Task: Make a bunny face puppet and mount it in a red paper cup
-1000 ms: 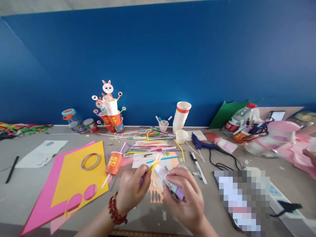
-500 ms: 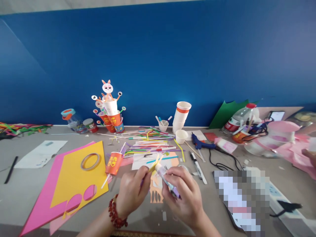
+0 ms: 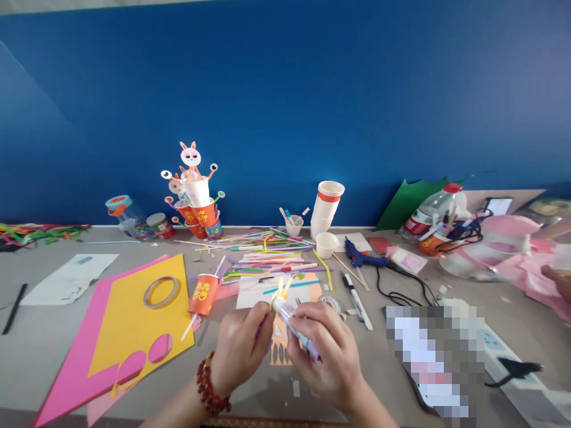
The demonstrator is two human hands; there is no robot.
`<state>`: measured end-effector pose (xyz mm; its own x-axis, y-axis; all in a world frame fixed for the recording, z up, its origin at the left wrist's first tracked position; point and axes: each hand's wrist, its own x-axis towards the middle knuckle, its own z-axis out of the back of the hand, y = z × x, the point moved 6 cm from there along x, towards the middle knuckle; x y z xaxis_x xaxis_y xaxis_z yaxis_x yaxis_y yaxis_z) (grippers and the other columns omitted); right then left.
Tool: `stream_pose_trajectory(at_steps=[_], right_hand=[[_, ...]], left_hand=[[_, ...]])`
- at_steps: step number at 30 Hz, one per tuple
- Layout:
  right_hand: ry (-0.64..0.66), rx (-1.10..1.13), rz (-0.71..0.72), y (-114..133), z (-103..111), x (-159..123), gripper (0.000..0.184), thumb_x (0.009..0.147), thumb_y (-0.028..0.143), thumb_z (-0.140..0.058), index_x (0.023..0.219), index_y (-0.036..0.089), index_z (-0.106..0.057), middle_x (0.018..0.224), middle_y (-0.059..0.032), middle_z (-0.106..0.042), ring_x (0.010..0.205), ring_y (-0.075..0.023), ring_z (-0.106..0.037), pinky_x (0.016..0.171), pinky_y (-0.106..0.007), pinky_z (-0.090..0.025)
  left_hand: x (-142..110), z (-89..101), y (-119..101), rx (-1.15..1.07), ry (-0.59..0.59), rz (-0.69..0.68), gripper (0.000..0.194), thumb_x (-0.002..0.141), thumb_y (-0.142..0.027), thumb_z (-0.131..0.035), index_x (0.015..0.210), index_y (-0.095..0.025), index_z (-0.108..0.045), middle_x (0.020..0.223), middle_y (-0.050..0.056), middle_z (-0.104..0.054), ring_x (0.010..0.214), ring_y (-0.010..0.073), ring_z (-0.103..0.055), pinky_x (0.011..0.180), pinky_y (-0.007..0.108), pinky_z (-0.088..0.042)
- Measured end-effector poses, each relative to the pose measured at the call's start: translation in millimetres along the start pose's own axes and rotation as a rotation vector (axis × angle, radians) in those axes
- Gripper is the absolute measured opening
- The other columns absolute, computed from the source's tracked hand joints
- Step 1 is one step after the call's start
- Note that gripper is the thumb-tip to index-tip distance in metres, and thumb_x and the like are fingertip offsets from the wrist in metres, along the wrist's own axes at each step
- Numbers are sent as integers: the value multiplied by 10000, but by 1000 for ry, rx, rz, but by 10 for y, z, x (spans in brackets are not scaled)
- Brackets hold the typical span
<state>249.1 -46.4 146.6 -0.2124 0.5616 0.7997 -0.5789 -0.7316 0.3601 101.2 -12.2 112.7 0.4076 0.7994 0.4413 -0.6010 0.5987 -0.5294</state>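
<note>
My left hand [image 3: 243,342], with a red bead bracelet [image 3: 212,386] at its wrist, pinches a small yellow paper piece [image 3: 281,289] that has two pointed strips like ears. A bit of purple shows between its fingers, too small to name. In my right hand [image 3: 328,351] is a white and purple glue stick [image 3: 289,315], its tip pointing up and left. That tip meets or overlaps the base of the yellow piece; whether they touch I cannot tell. Beneath the hands lies an orange paper sheet with cut-out holes [image 3: 281,353].
Colored straws [image 3: 276,255] lie beyond my hands. Left are yellow card [image 3: 120,321], a tape roll [image 3: 146,297] and an orange paper cup [image 3: 205,294]. Right are a marker [image 3: 357,300], a blue glue gun [image 3: 361,254] and a pixelated phone-like object [image 3: 428,362]. Another person's hand [image 3: 557,279] shows far right.
The glue stick's tip has shifted left, over the base of the yellow piece. My right hand moved slightly left with it. The whole view has shifted a little.
</note>
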Motion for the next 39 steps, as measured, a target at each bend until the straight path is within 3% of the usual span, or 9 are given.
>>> stream_pose_trajectory(at_steps=[16, 25, 30, 34, 39], right_hand=[[6, -27, -66, -93, 1, -26, 241, 797, 28, -583, 978, 187, -570, 901, -87, -636, 822, -214, -614, 697, -340, -539], [28, -51, -20, -72, -34, -24, 245, 796, 23, -574, 980, 184, -564, 892, -86, -632, 807, -213, -599, 672, -332, -533], [-24, -33, -54, -69, 26, -18, 255, 785, 24, -595, 983, 183, -567, 899, -85, -627, 823, -210, -602, 709, -336, -536], [37, -15, -10, -19, -42, -3, 263, 787, 21, -582, 993, 183, -569, 916, -87, -640, 806, -206, -605, 686, -322, -532], [20, -10, -119, -179, -9, -84, 247, 800, 28, -599, 985, 191, -596, 911, -74, -638, 838, -203, -616, 721, -313, -525]], left_hand=[[-43, -10, 78, -118, -9, 69, 205, 994, -194, -397, 792, -226, -414, 518, -63, -461, 460, 118, -489, 512, 238, -320], [-61, 38, 114, -69, -64, 71, 212, 989, -199, -412, 779, -224, -427, 537, -50, -496, 497, 128, -513, 530, 241, -323], [-51, 9, 142, -89, -55, 84, 235, 985, -197, -412, 752, -226, -405, 525, -55, -475, 482, 123, -501, 520, 236, -323], [-57, -8, 111, -113, -41, 77, 233, 985, -206, -418, 752, -224, -423, 526, -54, -486, 479, 121, -501, 523, 230, -341], [-144, 46, 213, -136, -114, 135, 225, 982, -212, -435, 758, -219, -457, 518, -60, -521, 463, 107, -512, 515, 215, -358]])
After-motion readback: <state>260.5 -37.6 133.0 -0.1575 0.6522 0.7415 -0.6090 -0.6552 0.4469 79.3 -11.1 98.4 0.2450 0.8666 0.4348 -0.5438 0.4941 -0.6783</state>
